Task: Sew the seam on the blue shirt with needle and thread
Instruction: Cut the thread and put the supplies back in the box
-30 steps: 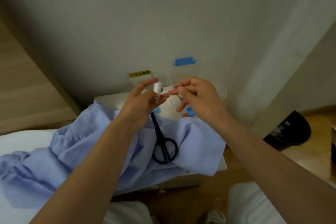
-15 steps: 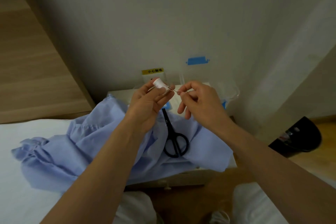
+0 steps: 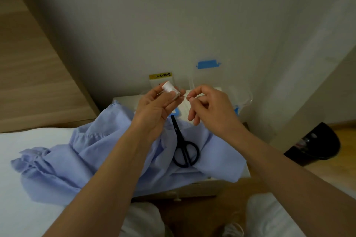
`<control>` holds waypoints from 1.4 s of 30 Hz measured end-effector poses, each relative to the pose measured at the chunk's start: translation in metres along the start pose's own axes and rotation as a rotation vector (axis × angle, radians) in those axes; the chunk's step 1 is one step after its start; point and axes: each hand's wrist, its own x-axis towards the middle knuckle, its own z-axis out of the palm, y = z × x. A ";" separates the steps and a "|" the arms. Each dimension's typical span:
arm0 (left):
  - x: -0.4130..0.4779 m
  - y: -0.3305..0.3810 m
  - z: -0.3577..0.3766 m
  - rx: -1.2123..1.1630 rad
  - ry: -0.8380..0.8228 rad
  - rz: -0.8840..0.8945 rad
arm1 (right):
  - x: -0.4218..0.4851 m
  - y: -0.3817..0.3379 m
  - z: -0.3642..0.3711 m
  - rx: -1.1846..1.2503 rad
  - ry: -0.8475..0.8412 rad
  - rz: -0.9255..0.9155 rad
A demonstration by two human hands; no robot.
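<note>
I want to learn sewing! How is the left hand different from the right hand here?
The left hand grips the white spool; the right hand pinches only the thin thread coming off it. The left hand is wrapped around the spool, while the right hand's lower fingers hang free. Both hands are held up close together above the blue shirt.
</note>
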 end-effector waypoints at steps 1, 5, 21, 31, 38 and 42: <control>0.000 0.000 0.000 0.003 -0.004 0.000 | -0.001 0.000 0.001 -0.005 0.001 -0.009; -0.002 0.000 0.002 0.034 -0.029 -0.013 | -0.002 0.003 0.002 -0.017 0.015 -0.025; 0.011 -0.014 0.026 0.803 0.024 0.169 | 0.027 0.025 -0.057 -0.443 0.320 0.069; 0.015 -0.022 0.020 1.019 0.068 0.216 | 0.015 0.032 -0.056 -0.596 -0.197 0.046; 0.003 -0.027 -0.015 1.714 -0.182 0.005 | 0.012 0.036 -0.050 -0.665 -0.225 -0.024; -0.006 -0.022 -0.029 1.844 -0.150 -0.087 | 0.001 0.024 -0.036 -0.693 -0.054 -0.207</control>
